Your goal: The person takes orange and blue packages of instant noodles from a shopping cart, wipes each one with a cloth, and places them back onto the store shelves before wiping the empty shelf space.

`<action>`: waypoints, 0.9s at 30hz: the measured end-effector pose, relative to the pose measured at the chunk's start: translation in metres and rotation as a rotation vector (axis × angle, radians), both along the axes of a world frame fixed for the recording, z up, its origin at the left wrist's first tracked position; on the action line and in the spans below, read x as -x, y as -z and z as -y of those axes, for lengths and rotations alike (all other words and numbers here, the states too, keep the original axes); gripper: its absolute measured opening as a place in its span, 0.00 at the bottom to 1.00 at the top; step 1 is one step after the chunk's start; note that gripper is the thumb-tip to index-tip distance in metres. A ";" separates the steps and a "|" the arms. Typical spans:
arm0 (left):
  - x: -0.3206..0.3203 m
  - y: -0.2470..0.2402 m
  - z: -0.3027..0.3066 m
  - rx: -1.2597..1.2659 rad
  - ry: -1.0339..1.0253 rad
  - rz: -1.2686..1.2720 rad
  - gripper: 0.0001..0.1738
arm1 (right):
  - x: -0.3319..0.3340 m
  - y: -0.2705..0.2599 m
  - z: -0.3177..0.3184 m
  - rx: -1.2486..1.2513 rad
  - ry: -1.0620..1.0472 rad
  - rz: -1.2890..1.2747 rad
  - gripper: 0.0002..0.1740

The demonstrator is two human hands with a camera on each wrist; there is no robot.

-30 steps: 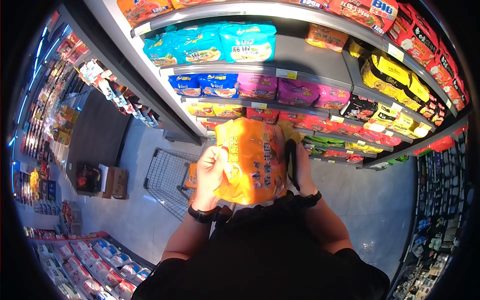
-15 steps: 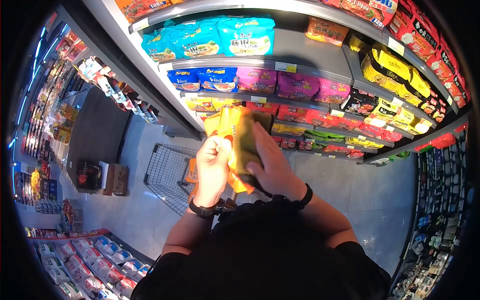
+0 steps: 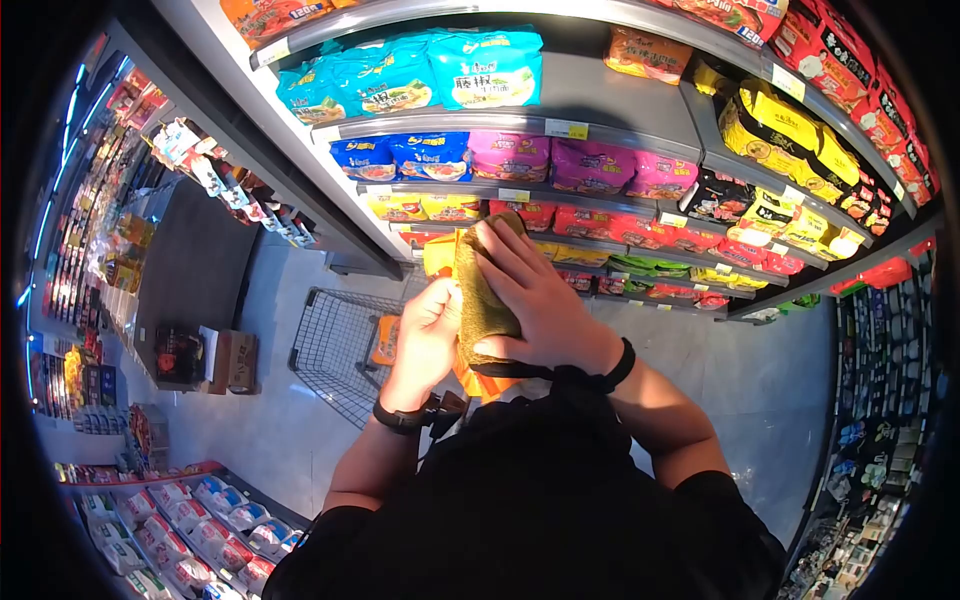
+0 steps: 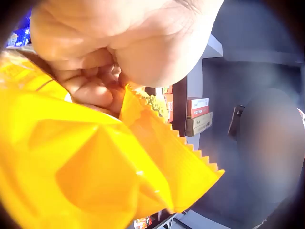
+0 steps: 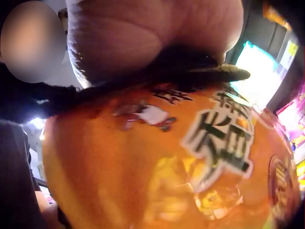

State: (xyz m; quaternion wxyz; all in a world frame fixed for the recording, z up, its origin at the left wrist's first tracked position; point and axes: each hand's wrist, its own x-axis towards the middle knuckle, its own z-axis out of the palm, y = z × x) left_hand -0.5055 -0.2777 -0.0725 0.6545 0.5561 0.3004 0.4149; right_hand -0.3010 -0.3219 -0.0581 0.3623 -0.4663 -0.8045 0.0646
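Observation:
My left hand (image 3: 428, 325) grips the edge of an orange instant-noodle multipack (image 3: 441, 258) at chest height, before the shelves. Its crinkled wrapper and zigzag seal (image 4: 190, 167) fill much of the left wrist view, with curled fingers (image 4: 93, 93) at the wrapper. A brownish-olive cloth (image 3: 484, 315) lies against the pack and covers most of it in the head view. My right hand (image 3: 545, 305) presses flat on that cloth, fingers straight and spread. The right wrist view shows the pack's printed front (image 5: 119, 167) below the palm.
Shelves ahead hold teal noodle packs (image 3: 485, 70), blue packs (image 3: 432, 157), purple packs (image 3: 592, 167) and yellow packs (image 3: 775, 125). A wire shopping cart (image 3: 325, 330) with an orange pack (image 3: 386, 340) inside stands at the left. Cardboard boxes (image 3: 235, 362) sit beyond it.
The pack has turned from facing me to edge-on, and sits further left. My right hand has swung with the cloth from the pack's right side to over it. My left hand keeps its grip.

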 end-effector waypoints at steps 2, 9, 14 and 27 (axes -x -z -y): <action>0.006 -0.004 -0.004 0.000 0.028 0.003 0.15 | -0.006 -0.016 -0.005 0.005 -0.002 0.053 0.53; 0.006 -0.009 0.000 0.067 0.004 0.106 0.15 | -0.011 0.055 -0.016 0.392 -0.049 -0.817 0.49; 0.006 -0.002 0.002 -0.003 -0.087 0.198 0.13 | 0.020 0.132 -0.005 0.845 -0.191 -1.791 0.37; 0.027 -0.054 -0.028 -0.738 0.284 -0.544 0.04 | 0.000 0.087 0.004 0.656 -0.249 -1.916 0.27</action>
